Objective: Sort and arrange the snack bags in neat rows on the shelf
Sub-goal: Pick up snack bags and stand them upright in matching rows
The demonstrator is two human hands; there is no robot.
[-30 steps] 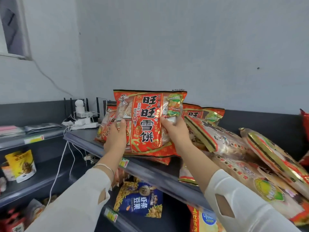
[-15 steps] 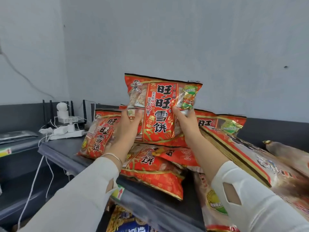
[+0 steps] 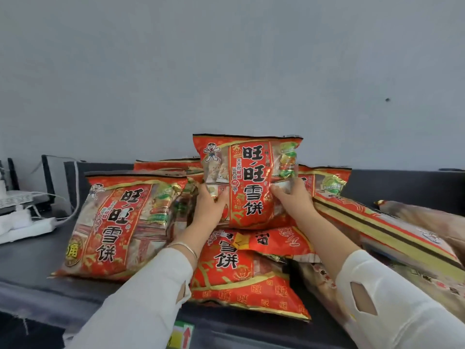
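A red rice-cracker bag stands upright at the middle of the dark top shelf, held from both sides. My left hand grips its lower left edge and my right hand grips its lower right edge. Under it lie two flat red bags. A matching red bag leans upright to the left. More red bags stand behind, partly hidden.
Large gold-and-red striped bags lie piled on the right of the shelf. A white power strip with cables and a white device sits at the far left. The grey wall rises right behind the shelf. A price tag marks the front edge.
The view has moved closer and up to the top shelf. Both hands have carried the red bag rightward and set it upright over the flat bags, beside the leaning bag.
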